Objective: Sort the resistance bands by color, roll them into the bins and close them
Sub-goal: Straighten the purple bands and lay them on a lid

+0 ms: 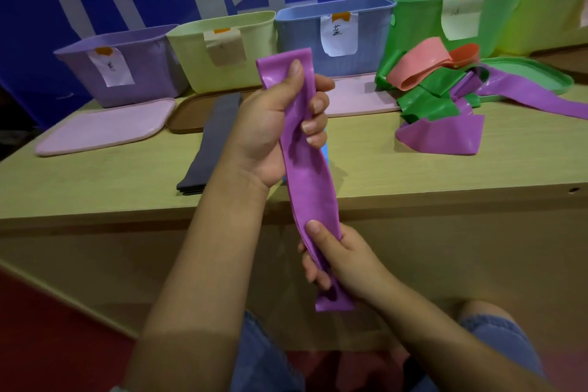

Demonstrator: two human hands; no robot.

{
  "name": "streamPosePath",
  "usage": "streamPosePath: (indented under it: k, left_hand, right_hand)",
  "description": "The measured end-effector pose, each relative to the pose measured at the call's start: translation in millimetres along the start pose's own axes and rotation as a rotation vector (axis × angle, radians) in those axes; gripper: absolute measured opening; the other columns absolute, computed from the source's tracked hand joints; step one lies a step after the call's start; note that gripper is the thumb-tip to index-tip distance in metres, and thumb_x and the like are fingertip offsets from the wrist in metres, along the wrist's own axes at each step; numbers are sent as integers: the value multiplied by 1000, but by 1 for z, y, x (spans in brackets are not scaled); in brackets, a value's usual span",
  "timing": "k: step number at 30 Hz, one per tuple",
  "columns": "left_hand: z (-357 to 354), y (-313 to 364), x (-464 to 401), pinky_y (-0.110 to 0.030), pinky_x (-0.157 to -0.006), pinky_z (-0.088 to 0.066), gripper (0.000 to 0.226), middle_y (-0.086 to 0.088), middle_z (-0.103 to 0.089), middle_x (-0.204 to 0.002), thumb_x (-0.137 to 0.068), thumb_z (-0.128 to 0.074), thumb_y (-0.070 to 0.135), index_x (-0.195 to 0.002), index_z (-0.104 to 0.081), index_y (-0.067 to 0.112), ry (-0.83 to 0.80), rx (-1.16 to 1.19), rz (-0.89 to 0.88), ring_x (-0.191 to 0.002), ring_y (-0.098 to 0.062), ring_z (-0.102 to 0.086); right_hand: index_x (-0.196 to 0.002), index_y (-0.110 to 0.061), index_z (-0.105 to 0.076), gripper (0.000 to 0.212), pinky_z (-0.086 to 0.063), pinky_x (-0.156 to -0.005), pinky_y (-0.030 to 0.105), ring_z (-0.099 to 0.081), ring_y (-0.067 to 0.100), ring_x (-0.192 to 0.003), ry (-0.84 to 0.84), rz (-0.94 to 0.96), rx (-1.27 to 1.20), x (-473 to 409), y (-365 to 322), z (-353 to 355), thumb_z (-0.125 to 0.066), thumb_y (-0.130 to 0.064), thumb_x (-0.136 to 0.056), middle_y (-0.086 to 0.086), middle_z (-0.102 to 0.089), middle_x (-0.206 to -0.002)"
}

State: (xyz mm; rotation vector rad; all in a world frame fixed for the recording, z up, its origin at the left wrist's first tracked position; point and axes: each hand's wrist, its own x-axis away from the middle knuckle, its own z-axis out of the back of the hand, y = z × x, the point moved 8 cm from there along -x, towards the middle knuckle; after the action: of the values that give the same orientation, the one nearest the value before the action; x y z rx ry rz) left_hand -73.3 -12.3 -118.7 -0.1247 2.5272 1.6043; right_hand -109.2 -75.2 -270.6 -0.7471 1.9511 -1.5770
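Purple resistance band held taut over the bench edge: left hand fingers clamped on its 12 o'clock end, right hand fingers clamped at 6. Purple bin at 10 o'clock; tangled bands at 2.
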Motion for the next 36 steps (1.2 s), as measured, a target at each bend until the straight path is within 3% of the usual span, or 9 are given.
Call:
streamPosePath:
  k: [3, 5, 11, 17, 20, 22, 25, 28, 36]
  left_hand:
    - [2, -4, 2, -17, -39, -36, 39, 2, -47, -57, -102, -31, 29, -87, -56, 5, 4, 21, 10, -41, -6, -39]
    - [5, -4, 3, -17, -39, -35, 40, 2, -47, -56, -102, -31, 29, -85, -58, 5, 3, 49, 2, -41, -5, -38]
    - [18, -1, 2, -15, -34, -26, 40, 5, -40, -49, -103, -33, 30, -77, -55, 8, 95, 67, -25, -36, -3, -31]
    - [16, 4, 0, -15, -36, -25, 37, 6, -40, -49, -102, -36, 30, -79, -55, 9, 91, 47, -48, -37, -3, -31]
    - [16, -1, -2, -16, -37, -30, 38, 6, -43, -50, -103, -32, 31, -80, -54, 9, 88, 54, -40, -37, -3, -34]
    - [16, -4, -1, -16, -38, -33, 37, 5, -45, -52, -103, -31, 30, -83, -54, 9, 72, 56, -43, -39, -4, -37]
    - [14, -6, 1, -17, -40, -35, 37, 3, -47, -54, -102, -30, 30, -85, -54, 8, 35, 68, -55, -41, -6, -39]
    - [7, -10, -1, -18, -40, -37, 37, 3, -47, -55, -102, -30, 31, -84, -53, 9, 20, 76, -42, -41, -6, -40]
    - [-13, -23, -8, -20, -43, -42, 29, 1, -49, -54, -87, -45, 33, -85, -56, 6, -13, 71, -19, -42, -9, -46]
  right_hand:
    - [-75, -9, -67, 39, -57, -66, 27, -69, 18, -65, -79, -109, -111, 1, 12, -2, -45, -40, -86, 8, -72, -72]
    - [-81, -12, -71, 38, -55, -75, 26, -70, 17, -81, -100, -142, -17, 4, 20, 2, -45, -40, -87, 5, -74, -83]
    - [-77, -2, -59, 41, -54, -52, 24, -65, 14, -49, -68, -208, 77, 12, 35, 9, -47, -41, -83, 5, -67, -55]
    - [-75, -8, -52, 40, -40, -38, 19, -50, 8, -32, 25, -154, 194, 10, 38, 16, -44, -47, -80, -1, -59, -43]
    - [-78, -7, -53, 37, -47, -40, 21, -58, 11, -39, 21, -171, 91, 11, 40, 15, -47, -44, -79, 2, -63, -50]
    - [-82, -9, -60, 36, -53, -54, 23, -66, 12, -54, 35, -156, 121, 13, 36, 22, -51, -44, -80, 0, -68, -60]
    - [-81, -18, -65, 26, -45, -61, 18, -56, 0, -64, 20, -49, 279, 20, 16, 32, -61, -43, -86, -13, -63, -64]
    - [-85, -20, -68, 22, -42, -63, 21, -53, 3, -69, 33, 49, 344, 29, -18, 44, -61, -41, -81, -9, -63, -73]
    - [-97, -8, -68, 14, -54, -75, 18, -68, 9, -83, 356, 355, 604, 31, -153, 102, -62, -17, -87, 1, -72, -90]
